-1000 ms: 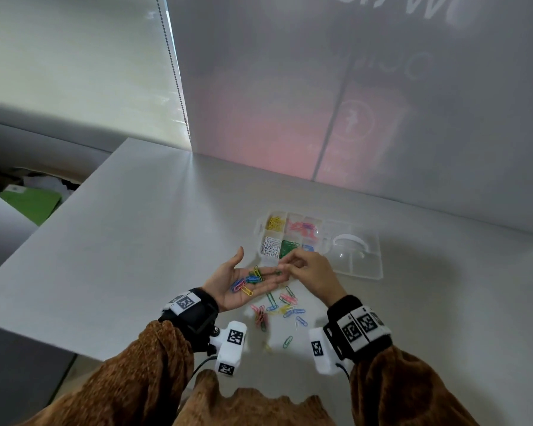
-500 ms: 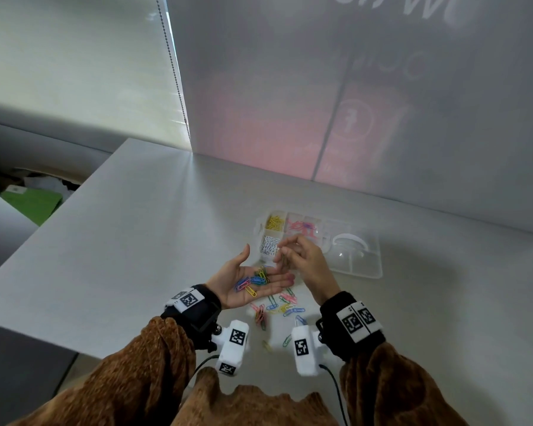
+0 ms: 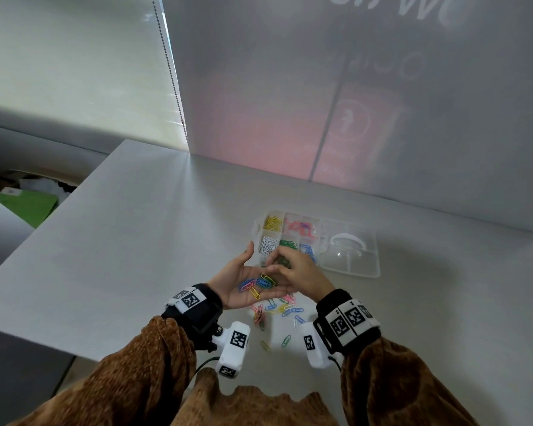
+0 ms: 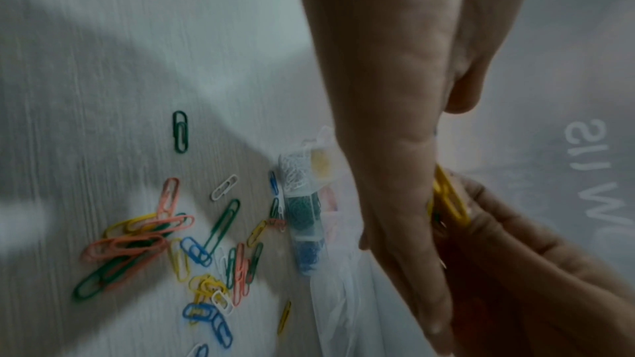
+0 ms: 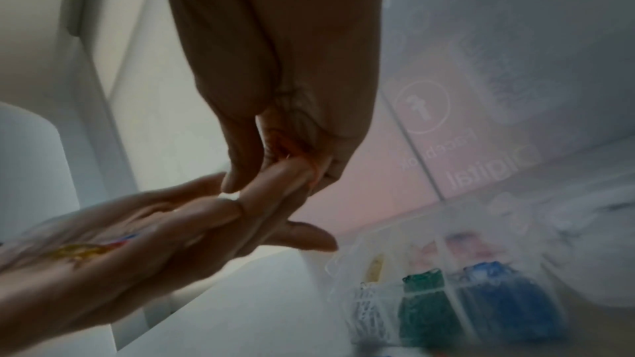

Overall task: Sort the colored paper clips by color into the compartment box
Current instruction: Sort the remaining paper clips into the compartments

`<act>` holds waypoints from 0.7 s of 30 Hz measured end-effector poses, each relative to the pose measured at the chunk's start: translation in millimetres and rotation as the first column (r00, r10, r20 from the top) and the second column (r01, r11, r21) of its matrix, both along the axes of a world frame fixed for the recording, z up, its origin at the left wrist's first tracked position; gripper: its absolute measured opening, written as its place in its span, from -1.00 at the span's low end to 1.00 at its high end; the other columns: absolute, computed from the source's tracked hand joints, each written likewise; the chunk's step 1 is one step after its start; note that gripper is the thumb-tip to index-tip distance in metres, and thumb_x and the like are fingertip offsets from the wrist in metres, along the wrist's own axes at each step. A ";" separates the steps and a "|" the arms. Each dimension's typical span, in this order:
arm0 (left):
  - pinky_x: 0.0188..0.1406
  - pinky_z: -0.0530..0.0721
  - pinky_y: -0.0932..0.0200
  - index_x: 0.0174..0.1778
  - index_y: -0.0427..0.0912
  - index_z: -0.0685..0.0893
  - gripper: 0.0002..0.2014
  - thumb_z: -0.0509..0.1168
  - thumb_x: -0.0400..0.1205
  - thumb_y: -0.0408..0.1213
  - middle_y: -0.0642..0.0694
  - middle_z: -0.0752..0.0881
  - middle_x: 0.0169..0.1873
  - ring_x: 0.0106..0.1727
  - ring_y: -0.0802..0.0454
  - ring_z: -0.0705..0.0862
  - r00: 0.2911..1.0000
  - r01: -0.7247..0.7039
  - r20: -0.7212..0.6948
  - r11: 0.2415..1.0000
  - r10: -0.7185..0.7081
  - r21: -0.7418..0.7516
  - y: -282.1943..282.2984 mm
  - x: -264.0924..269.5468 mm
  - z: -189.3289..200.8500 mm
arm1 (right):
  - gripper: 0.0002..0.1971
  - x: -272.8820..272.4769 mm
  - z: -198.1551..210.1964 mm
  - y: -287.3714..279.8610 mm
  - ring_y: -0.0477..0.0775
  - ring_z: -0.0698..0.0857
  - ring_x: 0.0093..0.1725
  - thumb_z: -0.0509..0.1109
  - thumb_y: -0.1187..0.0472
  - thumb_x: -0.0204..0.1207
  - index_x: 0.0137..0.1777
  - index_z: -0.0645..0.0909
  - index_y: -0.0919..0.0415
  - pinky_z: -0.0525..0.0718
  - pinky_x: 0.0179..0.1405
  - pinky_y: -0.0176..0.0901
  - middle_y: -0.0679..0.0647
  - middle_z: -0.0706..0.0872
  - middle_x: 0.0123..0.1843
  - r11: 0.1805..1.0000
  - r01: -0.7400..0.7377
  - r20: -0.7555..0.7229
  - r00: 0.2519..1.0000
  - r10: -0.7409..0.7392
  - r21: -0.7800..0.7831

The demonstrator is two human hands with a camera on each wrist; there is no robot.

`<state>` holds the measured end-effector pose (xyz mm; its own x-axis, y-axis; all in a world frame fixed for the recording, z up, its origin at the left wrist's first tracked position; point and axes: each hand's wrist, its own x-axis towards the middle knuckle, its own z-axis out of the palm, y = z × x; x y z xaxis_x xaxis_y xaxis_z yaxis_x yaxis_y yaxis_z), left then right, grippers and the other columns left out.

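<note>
My left hand (image 3: 240, 281) is held palm up above the table, fingers straight, with several coloured paper clips (image 3: 260, 284) lying in it. My right hand (image 3: 300, 273) curls over the left fingertips, its fingers down among those clips. In the left wrist view a yellow clip (image 4: 450, 200) stands against the right hand's fingertips (image 4: 481, 200); whether it is pinched is hidden. Just beyond the hands, the clear compartment box (image 3: 257, 229) holds yellow, pink, white, green and blue clips in separate cells. More loose clips (image 3: 277, 312) are scattered on the table under the hands.
The box's clear lid (image 3: 351, 256) lies open to the right of the compartments. A frosted wall panel (image 3: 351, 118) rises close behind the box. The table's left edge (image 3: 59, 216) runs diagonally, and a gap with a green sheet (image 3: 28, 204) lies beyond it.
The right hand went from the left fingertips up toward the box, then came back down onto the clips in the left palm. The left hand rose slightly and stayed palm up.
</note>
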<state>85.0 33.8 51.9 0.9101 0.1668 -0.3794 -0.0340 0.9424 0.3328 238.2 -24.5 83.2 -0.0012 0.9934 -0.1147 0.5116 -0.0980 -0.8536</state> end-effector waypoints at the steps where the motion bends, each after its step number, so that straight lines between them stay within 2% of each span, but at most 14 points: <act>1: 0.42 0.45 -0.14 0.28 -0.54 0.57 -0.14 0.12 0.49 0.29 -0.50 0.58 0.26 0.32 -0.39 0.58 1.000 -0.011 -0.011 1.000 0.011 -0.002 0.4 0.9 -0.1 | -0.93 0.8 1.4 -1.0 -0.09 0.58 -0.15 0.41 0.37 0.46 -0.09 0.62 0.36 0.47 -0.20 -0.59 0.10 0.65 -0.13 1.000 -0.017 0.028 0.999 0.017 0.010; 3: 0.44 0.45 -0.14 0.21 -0.48 0.63 -0.18 0.16 0.45 0.30 -0.38 0.64 0.18 0.24 -0.28 0.65 0.999 -0.028 -0.026 1.000 0.028 -0.004 1.2 3.0 -0.5 | -0.86 2.0 3.1 -1.7 -0.23 0.49 -0.24 0.49 0.32 0.39 -0.10 0.64 0.35 0.44 -0.24 -0.60 0.01 0.58 -0.17 0.998 -0.069 0.115 0.991 0.068 0.006; 5: 0.47 0.39 -0.12 0.18 -0.47 0.65 -0.18 0.14 0.46 0.31 -0.33 0.68 0.11 0.14 -0.19 0.69 0.999 -0.026 -0.019 1.000 0.026 -0.001 0.9 4.2 -0.8 | -0.83 1.4 3.7 -1.5 -0.27 0.44 -0.26 0.52 0.29 0.36 -0.11 0.64 0.35 0.42 -0.27 -0.58 -0.02 0.53 -0.18 0.995 -0.103 0.189 0.977 0.102 -0.003; 8: 0.45 0.43 -0.13 0.19 -0.59 0.60 -0.12 0.09 0.49 0.31 -0.42 0.66 0.11 0.17 -0.25 0.68 1.000 -0.022 -0.016 1.000 0.022 0.001 0.1 5.2 -2.4 | -0.87 0.9 3.7 -1.3 -0.23 0.44 -0.24 0.50 0.31 0.37 -0.15 0.65 0.35 0.40 -0.25 -0.54 -0.10 0.47 -0.22 0.992 -0.126 0.219 0.968 0.120 0.014; 11: 0.42 0.49 -0.14 0.21 -0.62 0.57 -0.11 0.10 0.50 0.30 -0.46 0.64 0.16 0.22 -0.29 0.65 0.999 -0.030 0.013 0.999 0.031 -0.014 -0.7 4.4 -2.6 | -0.90 -0.4 2.5 -1.7 -0.13 0.47 -0.21 0.47 0.30 0.41 -0.17 0.65 0.35 0.40 -0.23 -0.49 -0.03 0.51 -0.20 0.987 -0.157 0.234 0.962 0.144 0.040; 13: 0.45 0.44 -0.14 0.28 -0.59 0.53 -0.10 0.11 0.51 0.31 -0.46 0.61 0.22 0.27 -0.29 0.62 0.999 -0.035 0.023 0.999 0.036 -0.017 -0.7 3.0 -1.6 | -0.88 -1.0 1.7 -2.1 -0.16 0.47 -0.24 0.45 0.27 0.45 -0.17 0.64 0.35 0.42 -0.24 -0.49 0.00 0.55 -0.19 0.988 -0.145 0.221 0.967 0.129 0.057; 16: 0.49 0.40 -0.13 0.41 -0.53 0.43 -0.10 0.06 0.54 0.33 -0.47 0.53 0.33 0.40 -0.33 0.51 0.999 -0.036 0.015 0.999 0.036 0.010 0.0 1.9 -0.5 | -0.94 1.7 3.1 -2.8 -0.29 0.55 -0.29 0.41 0.31 0.48 -0.17 0.64 0.31 0.47 -0.23 -0.56 -0.05 0.63 -0.27 0.998 -0.031 0.050 0.998 0.029 0.048; 18: 0.51 0.37 -0.13 0.44 -0.49 0.42 -0.12 0.04 0.56 0.32 -0.45 0.54 0.33 0.42 -0.32 0.49 0.999 -0.035 0.036 0.999 0.034 0.017 0.4 1.6 -0.9 | -0.97 3.7 4.7 -2.9 -0.34 0.59 -0.32 0.41 0.37 0.46 -0.18 0.67 0.32 0.48 -0.23 -0.58 -0.10 0.64 -0.32 0.999 -0.002 -0.026 1.000 0.003 0.034; 21: 0.51 0.37 -0.13 0.44 -0.50 0.42 -0.12 0.02 0.58 0.31 -0.45 0.56 0.29 0.42 -0.33 0.49 0.999 -0.036 0.042 0.999 0.035 0.026 0.4 2.8 -1.7 | -0.94 1.9 4.8 -3.2 -0.29 0.55 -0.29 0.44 0.40 0.42 -0.15 0.72 0.41 0.45 -0.22 -0.57 -0.03 0.60 -0.28 0.998 -0.028 0.038 0.999 0.026 0.062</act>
